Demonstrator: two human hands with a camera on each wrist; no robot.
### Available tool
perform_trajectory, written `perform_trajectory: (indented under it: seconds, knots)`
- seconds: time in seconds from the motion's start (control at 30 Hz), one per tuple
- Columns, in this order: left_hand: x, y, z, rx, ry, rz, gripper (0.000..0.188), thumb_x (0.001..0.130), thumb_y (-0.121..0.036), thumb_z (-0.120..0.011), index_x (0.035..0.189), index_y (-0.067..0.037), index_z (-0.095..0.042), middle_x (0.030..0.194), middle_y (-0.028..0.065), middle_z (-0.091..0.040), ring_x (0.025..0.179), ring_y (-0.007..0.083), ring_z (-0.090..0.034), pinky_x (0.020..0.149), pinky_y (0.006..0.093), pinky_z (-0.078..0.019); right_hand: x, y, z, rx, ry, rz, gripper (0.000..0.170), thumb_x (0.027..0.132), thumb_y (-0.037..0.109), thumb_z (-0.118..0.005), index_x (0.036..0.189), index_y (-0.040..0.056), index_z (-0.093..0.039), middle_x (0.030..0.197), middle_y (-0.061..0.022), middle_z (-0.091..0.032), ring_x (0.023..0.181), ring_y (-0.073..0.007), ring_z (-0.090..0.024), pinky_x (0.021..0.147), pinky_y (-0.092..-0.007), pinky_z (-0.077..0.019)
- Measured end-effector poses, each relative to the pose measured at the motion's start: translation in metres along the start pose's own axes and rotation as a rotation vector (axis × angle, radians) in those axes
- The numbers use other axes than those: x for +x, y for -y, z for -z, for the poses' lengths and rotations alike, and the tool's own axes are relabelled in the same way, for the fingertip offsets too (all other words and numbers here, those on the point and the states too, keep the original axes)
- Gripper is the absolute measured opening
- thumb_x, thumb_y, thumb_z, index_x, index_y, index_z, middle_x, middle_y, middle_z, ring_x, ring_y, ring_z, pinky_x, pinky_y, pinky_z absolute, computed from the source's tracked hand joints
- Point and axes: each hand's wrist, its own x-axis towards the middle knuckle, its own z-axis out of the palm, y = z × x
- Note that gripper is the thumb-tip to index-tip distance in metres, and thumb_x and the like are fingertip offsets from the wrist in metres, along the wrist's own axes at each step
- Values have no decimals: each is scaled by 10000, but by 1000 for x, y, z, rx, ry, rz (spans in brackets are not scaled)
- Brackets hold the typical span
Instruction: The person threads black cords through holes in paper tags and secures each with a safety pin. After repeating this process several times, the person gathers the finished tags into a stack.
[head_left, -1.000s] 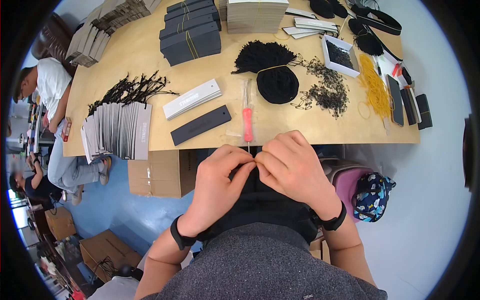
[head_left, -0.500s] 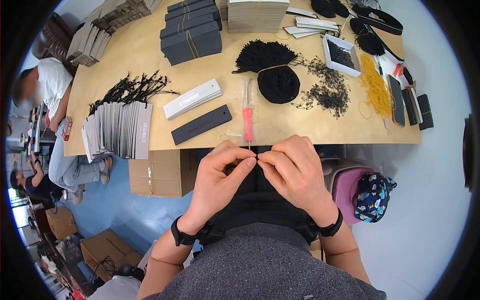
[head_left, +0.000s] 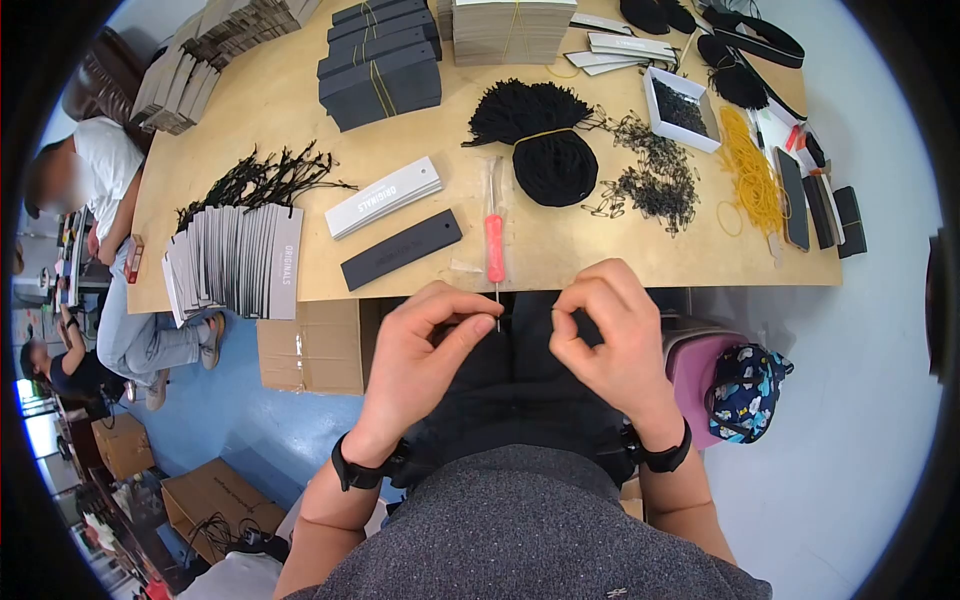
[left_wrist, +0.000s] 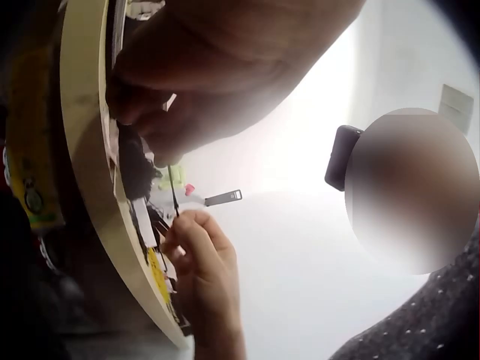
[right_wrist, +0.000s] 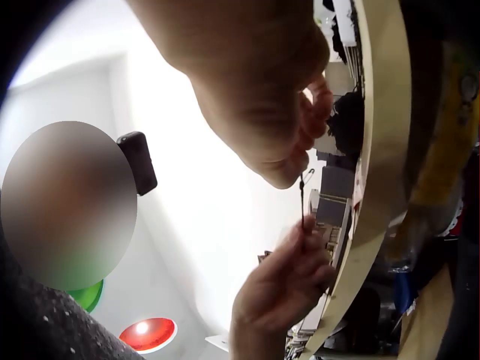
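Note:
My left hand (head_left: 425, 345) and right hand (head_left: 612, 340) stand apart just off the table's front edge, each with thumb and forefinger pinched. A thin black cord (right_wrist: 302, 202) stretches between their fingertips in the right wrist view, a small pin-like loop (right_wrist: 309, 176) beside my right hand (right_wrist: 259, 112). The left wrist view also has the cord (left_wrist: 173, 191), between my left hand (left_wrist: 195, 82) and right hand (left_wrist: 206, 262). A red-handled tool (head_left: 495, 250) lies on the table, its metal shaft reaching past the edge beside my left fingertips.
On the table (head_left: 400, 281) are strung tags (head_left: 235, 262), loose tags (head_left: 385, 197), a black cord bundle (head_left: 555, 170), scattered pins (head_left: 655, 190), yellow bands (head_left: 750, 180) and boxed pins (head_left: 682, 108). A cardboard box (head_left: 310, 350) stands below; a seated person (head_left: 105, 160) is at left.
My hands, together at the fingertips earlier, have separated. The right has moved right and the left slightly left, uncovering more of the tool's shaft.

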Motion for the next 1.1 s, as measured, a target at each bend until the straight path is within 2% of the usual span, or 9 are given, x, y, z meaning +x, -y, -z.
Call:
perform_trajectory:
  seconds: [0.03,0.1,0.3,0.4,0.57,0.67,0.8,0.93,1.1]
  knots:
    - [0,0,4,1,0,-1,142,919,25,-653,1045,19,-719,937,22,-614,842,79,-566,742,212,-433,0,0,4,0,-1,1,205,683,-18,-718,812,49,-573,850,-75,-555,742,-266,-594,660,-361,-486]
    - [1,1,13,169,-49,-89,137,893,-10,-686,1020,-24,-735,859,49,-648,774,121,-604,681,250,-456,-1,-1,18,108,107,-300,158,745,-12,-695,826,25,-565,937,-94,-565,696,-256,-611,622,-348,-508]
    - [2,-6,1,130,-29,-173,187,879,30,-679,1056,-23,-703,866,60,-661,770,121,-614,688,250,-482,2,4,16,67,118,-380,292,852,-5,-654,1128,34,-567,1047,-104,-591,642,-190,-633,618,-322,-518]
    - [4,-5,-7,49,-45,-167,226,871,47,-679,1086,-22,-676,864,57,-658,765,113,-617,688,243,-494,1,20,0,830,237,-542,377,941,53,-632,1300,-9,-537,850,-62,-617,678,-113,-629,640,-279,-504]
    - [7,-7,2,3,-7,-94,265,873,53,-694,1128,-11,-660,950,16,-634,857,77,-579,741,222,-479,2,6,-15,789,400,-613,152,952,102,-646,1065,3,-621,793,-46,-629,641,-106,-586,619,-254,-470]
    - [32,-7,17,400,-103,-330,320,801,-22,-750,1112,-39,-673,1004,60,-643,875,157,-613,748,284,-494,-1,3,-11,564,310,-504,105,932,98,-661,946,0,-625,756,-37,-622,627,-94,-545,596,-253,-447]
    - [87,2,58,958,-412,-548,335,798,-97,-759,1119,-22,-700,1104,138,-642,979,338,-618,850,380,-496,-6,1,-4,549,295,-501,96,926,90,-667,948,7,-623,757,-34,-624,635,-97,-549,602,-248,-449]
    - [116,18,85,843,-214,-304,350,774,-186,-795,1081,-28,-735,1088,132,-660,989,311,-630,868,381,-501,-7,7,4,495,294,-445,89,916,73,-673,943,8,-620,788,-36,-633,653,-98,-565,622,-243,-465]
    - [103,4,86,934,-356,-466,338,757,-168,-806,1057,-28,-738,1024,128,-669,962,298,-631,831,388,-500,-14,4,6,485,291,-443,85,909,57,-676,939,4,-617,809,-35,-634,667,-96,-578,627,-239,-475]
